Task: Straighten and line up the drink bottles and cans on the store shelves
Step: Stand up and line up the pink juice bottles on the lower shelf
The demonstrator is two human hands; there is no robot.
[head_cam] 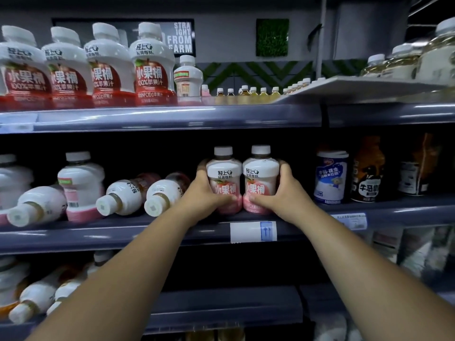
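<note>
Two pink-and-white juice bottles stand upright side by side on the middle shelf (147,232). My left hand (204,193) grips the left pink bottle (223,178) and my right hand (280,193) grips the right pink bottle (261,175); the two bottles touch. To their left, two brown-labelled bottles (128,195) (167,193) lie on their sides with caps toward me. Further left an upright pink bottle (81,185) stands with its back label out, beside another tipped bottle (37,205).
The top shelf (172,116) holds a row of red apple-juice bottles (108,67) and a smaller white bottle (188,80). Right of my hands stand a blue-and-white can (331,178) and an orange bottle (368,171). Tipped bottles (37,299) lie on the lower shelf.
</note>
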